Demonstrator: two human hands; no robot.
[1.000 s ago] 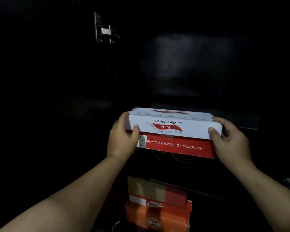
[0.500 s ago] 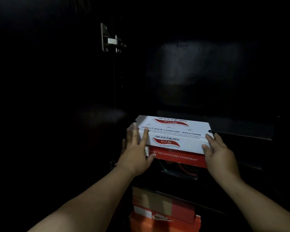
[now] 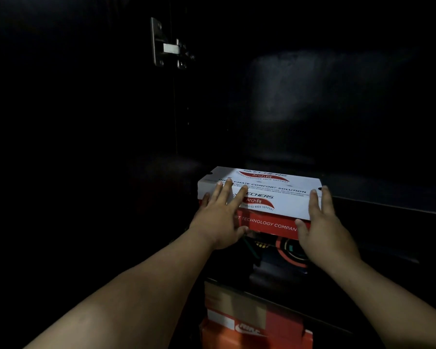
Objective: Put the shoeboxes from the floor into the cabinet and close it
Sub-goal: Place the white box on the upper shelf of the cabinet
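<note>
Head view, very dark cabinet [image 3: 337, 102] interior. White-and-red Skechers shoebox [image 3: 262, 197] sits on what looks like a middle shelf, resting on a dark item with orange and teal markings [image 3: 287, 248] that I can't identify. Left hand [image 3: 219, 220] is flat, fingers spread against the box's near-left face, thumb under the lower edge; not wrapped round it. Right hand [image 3: 322, 227] likewise flat-palmed on the near-right corner, fingers extended up the side, no closed grip. Step in hand: pushing this box deeper onto the shelf, placing phase nearly done by my read. Below, on a lower level, a brown and red box [image 3: 234, 306] on top of an orange Nike box [image 3: 257, 333] are already stowed. Door hinge [image 3: 169, 46] shows upper left, so the door is open. Next move calls for an even two-handed push to seat the box square, then letting go; whether more boxes wait on the floor is out of view, then the door needs shutting. Versus a second ago: hands then clasped the box ends with fingers curled; now both have opened to flat pushing, and the box sits further in, more lid top visible.
</note>
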